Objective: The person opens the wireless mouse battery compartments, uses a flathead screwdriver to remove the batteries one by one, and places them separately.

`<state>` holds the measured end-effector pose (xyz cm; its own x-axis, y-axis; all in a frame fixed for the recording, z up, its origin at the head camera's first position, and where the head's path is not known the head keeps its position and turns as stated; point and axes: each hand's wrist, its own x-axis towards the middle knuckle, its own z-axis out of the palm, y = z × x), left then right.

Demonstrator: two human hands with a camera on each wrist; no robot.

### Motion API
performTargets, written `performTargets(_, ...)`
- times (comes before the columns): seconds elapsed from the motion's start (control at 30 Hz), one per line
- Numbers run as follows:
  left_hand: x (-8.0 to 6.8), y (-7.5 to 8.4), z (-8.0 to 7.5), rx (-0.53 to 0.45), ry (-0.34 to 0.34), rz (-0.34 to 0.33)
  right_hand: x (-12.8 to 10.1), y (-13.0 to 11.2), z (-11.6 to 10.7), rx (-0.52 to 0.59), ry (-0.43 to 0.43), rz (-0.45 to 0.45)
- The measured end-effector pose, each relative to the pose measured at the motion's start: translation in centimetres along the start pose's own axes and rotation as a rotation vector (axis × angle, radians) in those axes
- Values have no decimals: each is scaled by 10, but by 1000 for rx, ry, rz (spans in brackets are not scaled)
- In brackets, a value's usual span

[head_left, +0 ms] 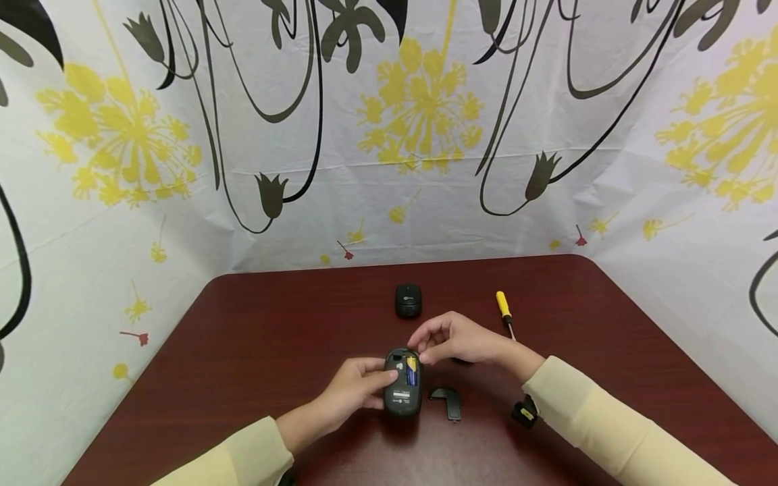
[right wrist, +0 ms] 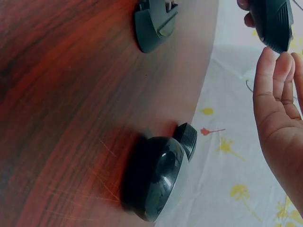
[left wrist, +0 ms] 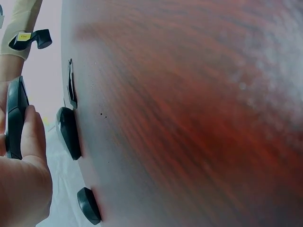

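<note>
Head view: left hand (head_left: 355, 388) grips upturned mouse (head_left: 402, 386) on table (head_left: 243, 337), long axis running away from person. Battery (head_left: 411, 370) sits in open bay at far end. Right hand (head_left: 452, 339) directly over bay, fingertips pinched at battery top; hold itself not discernible. Battery cover (head_left: 446, 399) just right of mouse.

left hand (head_left: 355, 388) grips mouse (head_left: 402, 385) | right hand (head_left: 452, 339) at battery (head_left: 411, 370)
</note>
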<state>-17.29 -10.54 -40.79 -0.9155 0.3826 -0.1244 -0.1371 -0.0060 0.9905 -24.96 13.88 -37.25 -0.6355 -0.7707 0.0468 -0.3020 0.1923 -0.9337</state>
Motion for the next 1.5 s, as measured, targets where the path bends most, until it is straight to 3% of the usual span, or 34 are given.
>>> performTargets(0.73, -4, 0, 1, 11, -14, -12, 4, 5, 8, -128, -60, -134)
performTargets(1.17, -3, -3, 2, -12, -17, -11, 3, 11, 13, -37, -57, -129)
performTargets(1.5, -4, -4, 1, -14, -17, -9, 2, 10, 15, -53, -60, -133)
